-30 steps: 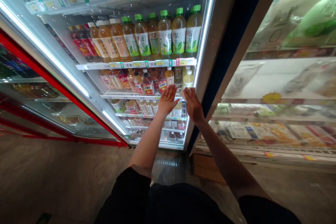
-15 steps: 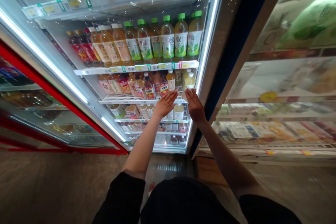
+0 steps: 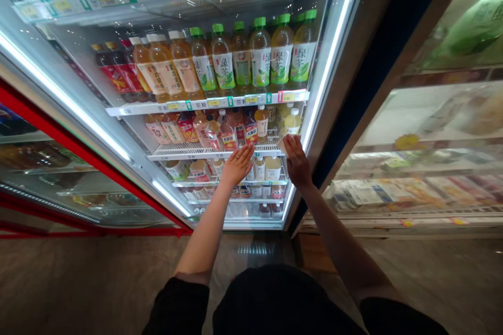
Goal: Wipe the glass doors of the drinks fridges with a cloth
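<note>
Adjoining red-framed cooler (image 3: 78, 149): far left, its drinks kept behind glass.
Left hand (image 3: 238, 166): grip wide open, fingers spread, holding nothing, raised at the glass door of the lit fridge (image 3: 346, 63); whether it touches the glass is unclear.
Green-tea bottles (image 3: 260, 52): green-capped, faced forward so 绿茶 reads; a shelf tag (image 3: 288, 97) shows 2.50.
Right hand (image 3: 297, 162): grip closed on a small pale slip (image 3: 282, 145), which sits at the door's edge; its writing is unreadable.
Chilled display case (image 3: 412, 204): far right, packaged goods, labels too blurred to read.
</note>
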Motion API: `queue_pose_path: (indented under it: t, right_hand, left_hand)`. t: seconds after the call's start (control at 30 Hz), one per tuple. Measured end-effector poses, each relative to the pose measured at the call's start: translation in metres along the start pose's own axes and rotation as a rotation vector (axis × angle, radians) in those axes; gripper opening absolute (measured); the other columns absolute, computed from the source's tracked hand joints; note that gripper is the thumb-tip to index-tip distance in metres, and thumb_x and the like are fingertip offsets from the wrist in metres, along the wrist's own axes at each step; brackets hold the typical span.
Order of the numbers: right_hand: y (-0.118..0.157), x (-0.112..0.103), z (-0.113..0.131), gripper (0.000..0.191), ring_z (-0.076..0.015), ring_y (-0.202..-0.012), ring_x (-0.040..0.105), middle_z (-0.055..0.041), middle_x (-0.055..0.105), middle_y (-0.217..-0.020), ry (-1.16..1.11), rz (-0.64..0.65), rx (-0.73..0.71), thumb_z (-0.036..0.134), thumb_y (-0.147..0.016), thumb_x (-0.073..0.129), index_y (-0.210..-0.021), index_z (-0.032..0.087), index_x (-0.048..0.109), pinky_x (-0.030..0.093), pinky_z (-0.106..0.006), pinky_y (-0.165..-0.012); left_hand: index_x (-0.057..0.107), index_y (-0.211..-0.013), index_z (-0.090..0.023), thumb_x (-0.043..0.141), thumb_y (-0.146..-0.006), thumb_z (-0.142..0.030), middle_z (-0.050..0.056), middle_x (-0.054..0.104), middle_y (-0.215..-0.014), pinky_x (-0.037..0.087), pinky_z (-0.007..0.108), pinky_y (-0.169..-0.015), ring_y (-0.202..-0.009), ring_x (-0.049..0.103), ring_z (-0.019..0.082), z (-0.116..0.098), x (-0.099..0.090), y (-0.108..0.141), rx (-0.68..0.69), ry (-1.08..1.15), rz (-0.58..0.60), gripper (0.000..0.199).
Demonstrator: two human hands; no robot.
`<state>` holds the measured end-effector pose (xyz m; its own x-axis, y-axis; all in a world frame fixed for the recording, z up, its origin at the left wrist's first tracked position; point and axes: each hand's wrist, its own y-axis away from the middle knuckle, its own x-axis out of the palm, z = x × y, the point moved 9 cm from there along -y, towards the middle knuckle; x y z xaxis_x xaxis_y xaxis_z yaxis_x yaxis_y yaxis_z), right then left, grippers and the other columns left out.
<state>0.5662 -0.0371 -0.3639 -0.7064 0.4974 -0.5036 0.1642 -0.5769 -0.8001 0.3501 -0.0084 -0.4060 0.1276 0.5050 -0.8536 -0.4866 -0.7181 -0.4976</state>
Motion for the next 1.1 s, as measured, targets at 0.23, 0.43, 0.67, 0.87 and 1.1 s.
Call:
queue_pose_path:
  t: [0.23,0.43,0.67,0.87,1.1]
  right_hand:
    - [-0.002,0.006,0.01,0.067,-0.0238,-0.168,0.026,-0.0019,0.05,-0.173,0.012,-0.002,-0.014,0.01,-0.11,0.035,-0.173,0.033,0.033,0.036,-0.057,-0.137]
    - [0.0,-0.001,0.005,0.07,-0.0247,-0.169,0.023,-0.0021,0.046,-0.175,0.055,-0.046,0.042,0.007,-0.109,0.03,-0.174,0.032,0.031,0.032,-0.056,-0.139]
    - [-0.002,0.016,0.02,0.074,-0.0242,-0.169,0.023,-0.0016,0.045,-0.176,0.048,0.045,0.004,0.005,-0.107,0.034,-0.175,0.033,0.028,0.034,-0.055,-0.138]
    - [-0.006,0.009,0.023,0.08,-0.0268,-0.171,0.017,0.004,0.027,-0.183,0.066,-0.059,-0.016,0.006,-0.108,0.036,-0.176,0.04,0.013,0.035,-0.058,-0.137]
    - [-0.003,0.04,0.036,0.07,-0.0256,-0.17,0.021,-0.0074,0.044,-0.176,0.123,0.127,-0.039,0.008,-0.109,0.036,-0.176,0.026,0.026,0.038,-0.055,-0.136]
  left_hand:
    - [0.02,-0.175,-0.025,0.046,-0.112,-0.038,0.007,0.042,-0.173,0.032,0.041,-0.136,-0.163,0.039,0.023,0.002,0.012,-0.003,-0.03,0.044,-0.016,0.069]
    - [0.028,-0.174,-0.024,0.043,-0.113,-0.04,0.007,0.041,-0.174,0.033,0.039,-0.135,-0.164,0.039,0.023,0.001,0.016,-0.003,-0.011,0.061,-0.016,0.064]
    - [0.019,-0.175,-0.026,0.045,-0.113,-0.04,0.006,0.038,-0.176,0.029,0.039,-0.137,-0.166,0.035,0.023,-0.001,0.018,-0.004,-0.02,0.074,-0.021,0.069]
    - [0.031,-0.173,-0.024,0.042,-0.114,-0.04,0.005,0.04,-0.175,0.029,0.037,-0.137,-0.165,0.037,0.022,-0.003,0.018,-0.006,-0.024,0.077,0.005,0.063]
    - [0.03,-0.174,-0.022,0.041,-0.114,-0.039,0.006,0.038,-0.177,0.03,0.037,-0.136,-0.166,0.036,0.022,-0.007,0.009,-0.007,-0.02,0.03,0.025,0.063]
